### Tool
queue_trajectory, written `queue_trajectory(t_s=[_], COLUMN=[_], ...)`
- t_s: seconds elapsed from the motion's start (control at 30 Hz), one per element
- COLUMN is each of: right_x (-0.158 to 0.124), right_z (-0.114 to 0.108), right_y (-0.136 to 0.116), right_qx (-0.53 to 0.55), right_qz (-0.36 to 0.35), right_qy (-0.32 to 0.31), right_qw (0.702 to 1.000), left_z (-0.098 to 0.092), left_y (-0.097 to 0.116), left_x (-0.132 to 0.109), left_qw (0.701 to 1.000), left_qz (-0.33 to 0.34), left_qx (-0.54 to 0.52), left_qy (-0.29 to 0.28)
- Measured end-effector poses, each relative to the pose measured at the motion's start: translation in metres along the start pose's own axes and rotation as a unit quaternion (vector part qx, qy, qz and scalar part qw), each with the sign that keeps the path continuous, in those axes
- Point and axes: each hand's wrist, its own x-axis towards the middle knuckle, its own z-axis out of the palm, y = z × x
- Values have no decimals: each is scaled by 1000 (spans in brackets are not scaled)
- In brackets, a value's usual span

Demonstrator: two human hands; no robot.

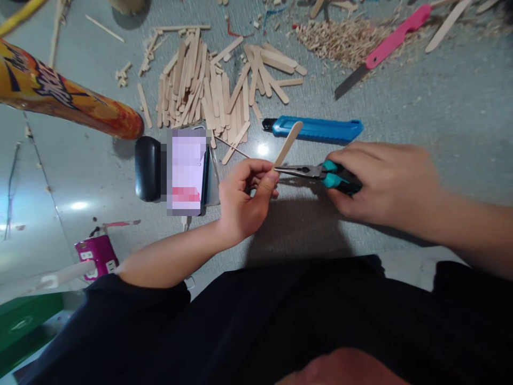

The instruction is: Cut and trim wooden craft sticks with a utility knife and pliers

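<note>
Between the thumb and fingers of my left hand (pixel 251 197) is a wooden popsicle stick (pixel 289 143), tilted with its rounded end up and to the right. My right hand (pixel 385 179) is wrapped round the teal and black handles of long-nose pliers (pixel 308 171). The pliers' narrow jaws point left and meet the stick's lower part, right by my left fingertips. Just beyond my hands lies a blue utility knife (pixel 316 130). My left fingers hide the stick's lower end.
A heap of popsicle sticks (pixel 188 80) lies behind the phone (pixel 188 171) and a black case (pixel 147 168). A yellow-orange can (pixel 72 91) stands at left, above a purple power adapter (pixel 96 255). Wood shavings (pixel 340 43) and a pink-handled saw (pixel 396 37) are at back right.
</note>
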Motion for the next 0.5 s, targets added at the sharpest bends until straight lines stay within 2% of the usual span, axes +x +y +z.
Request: queue_trajectory(t_s=[0.5], right_x=[-1], right_z=[0], right_y=[-1], right_qx=[85], right_qz=[24], right_qy=[-27], right_qw=[996], left_z=[-6], left_y=[-5], left_x=[0], left_qw=[1000], left_qz=[5], left_qx=[-10], left_qy=[-22])
